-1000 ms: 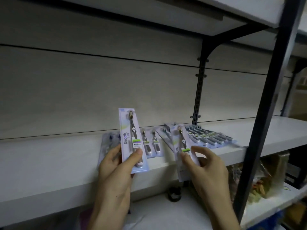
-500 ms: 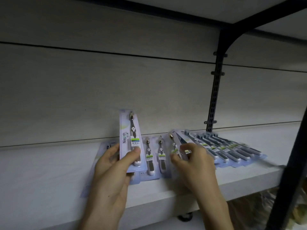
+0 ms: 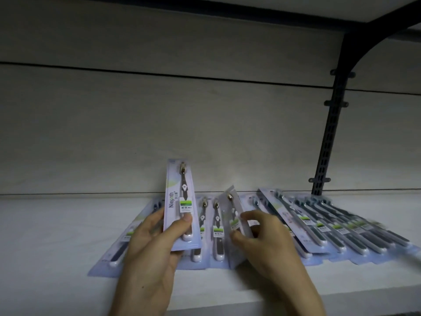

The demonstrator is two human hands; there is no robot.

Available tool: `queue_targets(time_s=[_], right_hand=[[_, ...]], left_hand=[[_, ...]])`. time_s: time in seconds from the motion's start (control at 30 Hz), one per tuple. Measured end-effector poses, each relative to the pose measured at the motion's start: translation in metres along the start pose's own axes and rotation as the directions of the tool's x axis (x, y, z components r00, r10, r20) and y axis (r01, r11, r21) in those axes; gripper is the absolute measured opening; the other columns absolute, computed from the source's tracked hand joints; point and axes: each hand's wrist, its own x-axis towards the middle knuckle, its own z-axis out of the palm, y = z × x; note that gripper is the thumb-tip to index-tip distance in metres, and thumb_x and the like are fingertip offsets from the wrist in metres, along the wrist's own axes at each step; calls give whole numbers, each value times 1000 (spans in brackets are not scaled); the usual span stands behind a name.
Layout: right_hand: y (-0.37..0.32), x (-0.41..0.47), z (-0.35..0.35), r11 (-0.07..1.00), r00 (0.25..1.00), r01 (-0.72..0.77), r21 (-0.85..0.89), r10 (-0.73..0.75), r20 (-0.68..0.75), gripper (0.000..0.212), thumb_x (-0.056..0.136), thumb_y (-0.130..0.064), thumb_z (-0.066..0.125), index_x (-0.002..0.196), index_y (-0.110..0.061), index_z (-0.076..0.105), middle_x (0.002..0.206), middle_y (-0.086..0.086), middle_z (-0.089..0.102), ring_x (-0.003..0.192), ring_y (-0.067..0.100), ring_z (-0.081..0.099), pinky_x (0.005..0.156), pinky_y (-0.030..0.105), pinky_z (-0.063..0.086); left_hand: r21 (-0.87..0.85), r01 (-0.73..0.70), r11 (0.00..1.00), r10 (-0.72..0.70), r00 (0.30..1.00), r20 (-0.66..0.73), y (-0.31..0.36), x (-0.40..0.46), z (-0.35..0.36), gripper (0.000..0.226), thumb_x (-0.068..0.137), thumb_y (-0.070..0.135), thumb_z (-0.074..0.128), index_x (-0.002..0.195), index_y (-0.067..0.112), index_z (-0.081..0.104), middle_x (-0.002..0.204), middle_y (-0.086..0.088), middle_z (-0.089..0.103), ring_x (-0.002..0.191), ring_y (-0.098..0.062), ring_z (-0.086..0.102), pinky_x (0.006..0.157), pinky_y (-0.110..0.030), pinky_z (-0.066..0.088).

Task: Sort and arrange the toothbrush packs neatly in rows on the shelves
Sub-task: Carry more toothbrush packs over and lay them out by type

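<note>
Your left hand [image 3: 152,244] grips an upright toothbrush pack [image 3: 181,205], thumb across its front, fingers curled behind; your right hand [image 3: 265,245] pinches a second, tilted pack [image 3: 234,215] between thumb and fingers, low over the shelf [image 3: 45,236]; more packs [image 3: 330,226] lie fanned in a row to the right.

A pale shelf [image 3: 57,236] runs across the dim scene before a light panelled back wall [image 3: 159,124] crossed by thin dark seams, with a dark slotted upright [image 3: 328,142] and curved bracket [image 3: 373,39] carrying the shelf above [image 3: 296,5].
</note>
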Motion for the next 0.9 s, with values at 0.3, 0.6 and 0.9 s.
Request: queue_targets(time_s=[0.3, 0.6, 0.9], right_hand=[[1, 5, 18, 994, 997, 76, -72, -77, -11, 40, 78, -43, 64, 115, -31, 57, 95, -3, 66, 95, 19, 58, 75, 28, 44], [0, 11, 28, 982, 994, 110, -151, -109, 10, 53, 77, -50, 60, 125, -28, 56, 100, -1, 69, 100, 21, 60, 82, 30, 45], [0, 8, 31, 973, 995, 95, -208, -85, 58, 42, 76, -56, 62, 105, -26, 62, 101, -1, 67, 99, 23, 57, 87, 31, 47]], left_hand=[[14, -60, 998, 60, 998, -11, -1, 0, -2, 32, 80, -1, 63, 110, 10, 67, 100, -10, 73, 93, -28, 69, 73, -41, 57], [18, -85, 996, 86, 995, -51, 1, 1, -4, 32, 80, 0, 65, 110, 8, 67, 99, -11, 73, 85, -23, 69, 62, -35, 57], [14, -62, 998, 63, 996, -66, 1, -1, -3, 30, 77, -1, 67, 105, 8, 68, 93, -8, 74, 76, -18, 72, 56, -26, 58]])
